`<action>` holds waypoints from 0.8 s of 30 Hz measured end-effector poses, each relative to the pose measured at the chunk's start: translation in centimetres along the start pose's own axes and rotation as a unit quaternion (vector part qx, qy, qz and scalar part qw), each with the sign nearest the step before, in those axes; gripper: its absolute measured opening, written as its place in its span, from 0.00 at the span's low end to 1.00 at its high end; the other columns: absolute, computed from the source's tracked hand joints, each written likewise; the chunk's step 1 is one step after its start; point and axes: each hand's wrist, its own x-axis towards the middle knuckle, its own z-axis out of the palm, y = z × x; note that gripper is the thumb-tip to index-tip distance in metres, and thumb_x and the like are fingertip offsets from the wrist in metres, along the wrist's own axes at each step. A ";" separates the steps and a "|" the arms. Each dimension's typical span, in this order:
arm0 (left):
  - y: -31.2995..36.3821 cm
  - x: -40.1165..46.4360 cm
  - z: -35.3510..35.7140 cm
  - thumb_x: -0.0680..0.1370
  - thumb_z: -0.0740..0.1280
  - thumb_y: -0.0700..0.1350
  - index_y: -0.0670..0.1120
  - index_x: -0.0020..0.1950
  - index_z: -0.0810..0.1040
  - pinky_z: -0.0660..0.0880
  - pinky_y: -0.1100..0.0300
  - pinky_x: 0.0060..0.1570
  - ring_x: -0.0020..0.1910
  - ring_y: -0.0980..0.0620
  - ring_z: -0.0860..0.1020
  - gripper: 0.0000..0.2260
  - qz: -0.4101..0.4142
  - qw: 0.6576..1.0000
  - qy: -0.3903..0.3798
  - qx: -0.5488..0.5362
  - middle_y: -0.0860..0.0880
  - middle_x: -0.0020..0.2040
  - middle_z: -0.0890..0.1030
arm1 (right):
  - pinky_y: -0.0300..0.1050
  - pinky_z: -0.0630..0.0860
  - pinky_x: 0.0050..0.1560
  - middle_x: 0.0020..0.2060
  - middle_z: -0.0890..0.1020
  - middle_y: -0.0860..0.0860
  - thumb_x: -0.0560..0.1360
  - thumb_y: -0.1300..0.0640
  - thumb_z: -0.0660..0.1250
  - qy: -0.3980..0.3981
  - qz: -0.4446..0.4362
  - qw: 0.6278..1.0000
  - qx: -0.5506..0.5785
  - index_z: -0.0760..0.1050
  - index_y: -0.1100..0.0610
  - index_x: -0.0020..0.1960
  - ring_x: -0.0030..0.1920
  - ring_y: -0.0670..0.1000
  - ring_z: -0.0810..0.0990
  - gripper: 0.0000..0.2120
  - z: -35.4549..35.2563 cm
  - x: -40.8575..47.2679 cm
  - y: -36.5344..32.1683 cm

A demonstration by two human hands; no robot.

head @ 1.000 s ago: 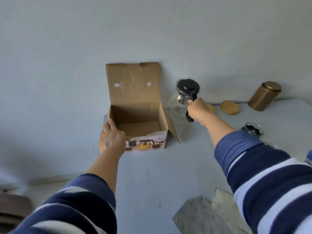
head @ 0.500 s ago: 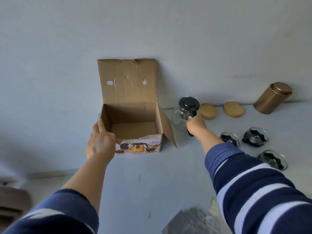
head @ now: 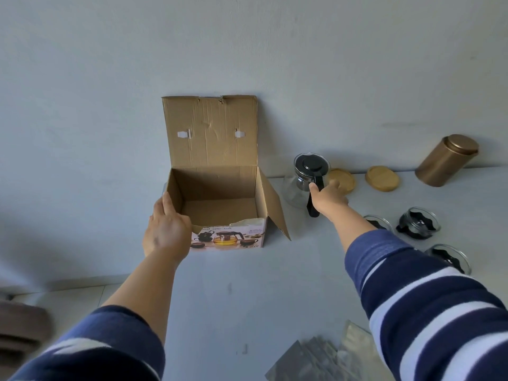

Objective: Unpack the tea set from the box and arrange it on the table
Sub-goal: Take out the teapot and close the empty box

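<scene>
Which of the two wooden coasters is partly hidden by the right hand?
The left coaster, beside the teapot; the right hand overlaps it. The other coaster lies fully visible.

One box (head: 217, 193), one teapot (head: 305, 180), one gold tin (head: 445, 160) — two wooden coasters (head: 382, 178), three glass cups (head: 419, 222).

A pale grey table (head: 275, 284) carries an open brown cardboard box (head: 217, 193) beside the left hand (head: 166, 229), a clear glass teapot with black lid (head: 309, 178) at the right hand (head: 328, 200), two round wooden coasters (head: 382, 178) and a gold cylindrical tin (head: 446, 160) beyond it.
</scene>
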 end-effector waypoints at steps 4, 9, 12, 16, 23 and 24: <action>0.2 0.3 -0.4 0.79 0.51 0.43 0.47 0.77 0.51 0.69 0.45 0.59 0.64 0.39 0.70 0.26 -0.018 0.999 -0.025 0.019 0.45 0.74 0.61 | 0.55 0.72 0.53 0.64 0.63 0.57 0.74 0.59 0.63 0.153 -0.103 0.980 0.073 0.65 0.55 0.64 0.61 0.61 0.68 0.19 0.5 -3.4 0.0; 0.5 1.2 -1.3 0.76 0.54 0.41 0.50 0.76 0.51 0.70 0.45 0.54 0.61 0.37 0.72 0.28 -0.055 0.996 -0.067 -0.028 0.45 0.72 0.63 | 0.48 0.71 0.45 0.61 0.67 0.57 0.75 0.60 0.61 0.034 -0.099 0.986 0.131 0.67 0.56 0.61 0.51 0.60 0.75 0.15 3.2 -7.3 0.3; -0.5 1.6 -1.6 0.76 0.54 0.40 0.48 0.75 0.54 0.69 0.45 0.56 0.63 0.37 0.70 0.27 -0.078 0.994 -0.066 -0.048 0.43 0.72 0.64 | 0.53 0.74 0.57 0.65 0.67 0.58 0.76 0.58 0.60 -0.047 0.035 0.981 0.187 0.64 0.58 0.66 0.59 0.61 0.74 0.19 5.0 -8.6 0.4; -2.0 1.8 -1.5 0.75 0.58 0.46 0.44 0.74 0.54 0.71 0.42 0.59 0.61 0.36 0.71 0.28 -0.165 0.974 -0.080 -0.134 0.40 0.68 0.67 | 0.55 0.73 0.56 0.55 0.73 0.58 0.76 0.49 0.61 -0.207 0.254 0.866 0.377 0.64 0.58 0.65 0.52 0.58 0.76 0.21 5.7 -10.2 0.7; -4.6 1.8 -3.0 0.73 0.62 0.46 0.44 0.74 0.56 0.74 0.47 0.51 0.57 0.40 0.74 0.31 -0.176 0.968 -0.040 -0.177 0.42 0.66 0.70 | 0.48 0.76 0.47 0.45 0.77 0.57 0.76 0.64 0.62 -0.147 0.238 0.796 0.537 0.66 0.64 0.65 0.41 0.54 0.79 0.18 6.2 -10.4 -0.2; -4.9 1.8 -3.2 0.73 0.63 0.46 0.44 0.73 0.57 0.74 0.48 0.50 0.56 0.40 0.73 0.30 -0.163 0.971 -0.027 -0.174 0.42 0.66 0.69 | 0.47 0.77 0.47 0.50 0.78 0.58 0.76 0.65 0.62 -0.129 0.219 0.801 0.542 0.65 0.64 0.67 0.46 0.56 0.81 0.21 6.1 -10.5 -0.6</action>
